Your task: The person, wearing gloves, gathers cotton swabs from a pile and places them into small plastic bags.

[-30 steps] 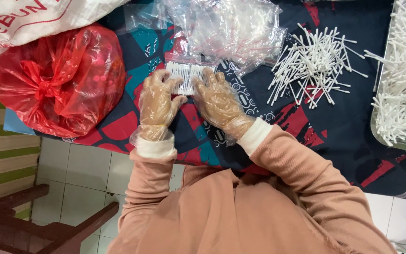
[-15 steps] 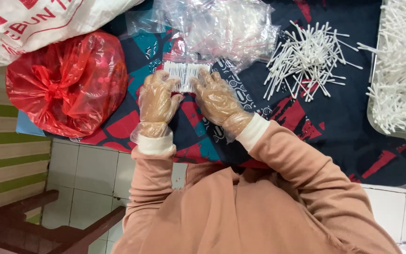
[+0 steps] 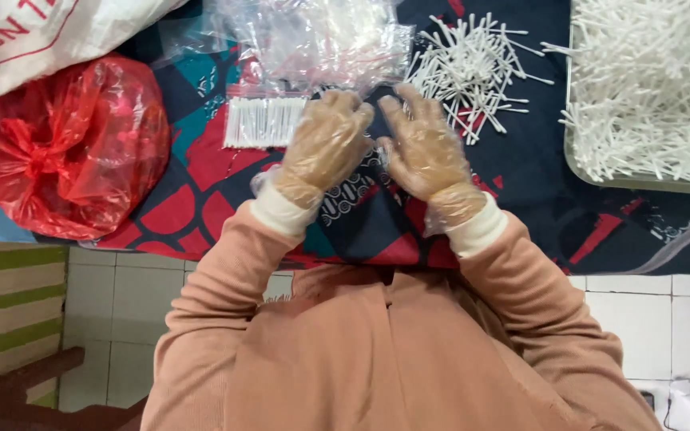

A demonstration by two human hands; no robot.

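Both my hands wear thin clear plastic gloves and rest side by side on a dark patterned cloth point(image 3: 201, 187). My left hand point(image 3: 325, 148) lies palm down, its fingers curved, just right of a small clear packet of white cotton swabs point(image 3: 263, 121) that lies flat on the cloth. I cannot tell if the hand touches the packet's edge. My right hand point(image 3: 425, 148) is beside it with fingers spread, holding nothing. A heap of empty clear plastic bags point(image 3: 321, 40) lies just beyond the fingertips.
Loose cotton swabs point(image 3: 473, 68) are scattered beyond my right hand. A grey tray point(image 3: 573, 160) heaped with swabs stands at the far right. A knotted red plastic bag point(image 3: 65, 152) and a white sack point(image 3: 41, 40) lie at the left. Tiled floor shows below.
The swab packet that both hands held between them now lies on the cloth to the left. Both hands have let go and sit to its right.
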